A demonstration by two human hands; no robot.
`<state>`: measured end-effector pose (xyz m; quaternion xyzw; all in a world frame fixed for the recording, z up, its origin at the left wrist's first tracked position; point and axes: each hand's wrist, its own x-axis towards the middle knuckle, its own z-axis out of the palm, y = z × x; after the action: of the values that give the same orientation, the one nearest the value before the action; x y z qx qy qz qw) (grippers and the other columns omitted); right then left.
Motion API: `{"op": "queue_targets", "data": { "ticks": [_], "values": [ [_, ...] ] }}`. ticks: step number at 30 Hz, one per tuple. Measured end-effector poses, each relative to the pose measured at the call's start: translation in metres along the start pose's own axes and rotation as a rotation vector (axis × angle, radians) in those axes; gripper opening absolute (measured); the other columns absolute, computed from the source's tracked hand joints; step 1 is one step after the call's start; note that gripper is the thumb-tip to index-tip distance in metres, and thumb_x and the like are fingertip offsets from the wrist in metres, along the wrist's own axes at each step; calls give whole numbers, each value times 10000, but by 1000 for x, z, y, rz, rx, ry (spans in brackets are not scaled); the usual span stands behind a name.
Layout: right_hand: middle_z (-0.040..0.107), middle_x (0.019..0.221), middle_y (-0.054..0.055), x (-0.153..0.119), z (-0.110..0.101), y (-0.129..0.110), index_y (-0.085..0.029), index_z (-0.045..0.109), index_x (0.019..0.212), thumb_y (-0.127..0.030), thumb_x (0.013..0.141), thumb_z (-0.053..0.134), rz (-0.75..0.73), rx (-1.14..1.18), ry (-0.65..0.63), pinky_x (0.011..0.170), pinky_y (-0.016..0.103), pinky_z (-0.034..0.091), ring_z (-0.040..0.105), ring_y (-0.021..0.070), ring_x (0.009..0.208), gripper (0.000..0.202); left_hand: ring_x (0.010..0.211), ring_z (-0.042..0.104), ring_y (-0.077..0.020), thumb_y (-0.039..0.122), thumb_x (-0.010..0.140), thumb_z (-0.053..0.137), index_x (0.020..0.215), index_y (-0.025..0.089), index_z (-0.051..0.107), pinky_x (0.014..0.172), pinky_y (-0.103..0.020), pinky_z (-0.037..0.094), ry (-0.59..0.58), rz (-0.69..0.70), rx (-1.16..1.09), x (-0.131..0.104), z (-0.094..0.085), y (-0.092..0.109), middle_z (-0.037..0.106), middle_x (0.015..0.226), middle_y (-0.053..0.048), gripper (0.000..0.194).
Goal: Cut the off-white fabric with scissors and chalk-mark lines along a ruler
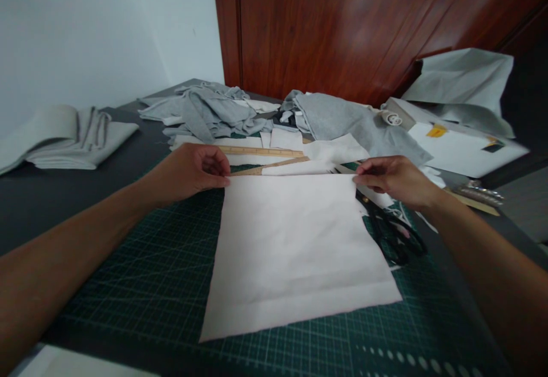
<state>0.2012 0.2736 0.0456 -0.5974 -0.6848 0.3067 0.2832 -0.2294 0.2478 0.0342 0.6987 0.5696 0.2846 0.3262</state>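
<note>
A white piece of cloth (295, 245) hangs flat between my hands, its lower edge over the green cutting mat (171, 263). My left hand (194, 171) pinches its top left corner between thumb and fingers. At the top right corner, my right hand (394, 180) grips the cloth in the same way. Black-handled scissors (391, 231) lie on the mat just right of the cloth, their blades partly hidden. Behind the top edge are a wooden ruler (265, 151) and more white cloth pieces (336, 149).
Grey cloth (209, 108) is heaped at the back, with another grey pile (346, 117) beside it. Folded pale cloth (81, 143) lies at the left on the dark table (25, 203). A white box (458, 143) stands at the back right, before a red-brown wooden panel (334, 23).
</note>
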Motion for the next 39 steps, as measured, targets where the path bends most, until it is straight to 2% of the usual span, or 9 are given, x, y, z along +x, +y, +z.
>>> {"op": "queue_targets", "data": {
  "ticks": [9,19,29,34,39],
  "values": [
    [642,598,-16,-8,-3,8,-180,778,822,-470,669,945,11,74,31,476,266,318,497,117,519,368,733,645,-130,277,695,839,878,181,673,692,-268,464,20,-38,-149,-6,-1,9,748,820,11,265],
    [622,583,-29,-11,-4,9,-192,774,820,-465,677,934,20,89,23,483,273,302,463,109,511,348,770,658,-120,240,731,844,939,181,683,720,-271,473,7,-21,-171,-4,-1,5,754,849,36,271],
    [607,559,-36,-23,-5,10,-200,767,802,-437,689,923,9,104,29,484,280,309,463,114,504,305,774,658,-131,253,696,874,922,179,687,726,-281,479,2,-14,-218,-2,3,6,767,836,25,303],
    [633,588,-27,-31,-10,11,-210,773,799,-408,708,935,-14,119,42,475,285,324,471,118,511,272,853,698,-149,237,675,874,925,172,684,844,-312,518,37,13,-232,-5,-3,14,777,867,19,320],
    [639,615,-25,-45,-17,11,-218,780,829,-430,728,925,-32,123,61,503,290,331,479,130,549,276,846,698,-136,246,683,875,915,174,688,830,-289,516,49,67,-232,-16,-7,25,774,885,15,307]
  ]
}}
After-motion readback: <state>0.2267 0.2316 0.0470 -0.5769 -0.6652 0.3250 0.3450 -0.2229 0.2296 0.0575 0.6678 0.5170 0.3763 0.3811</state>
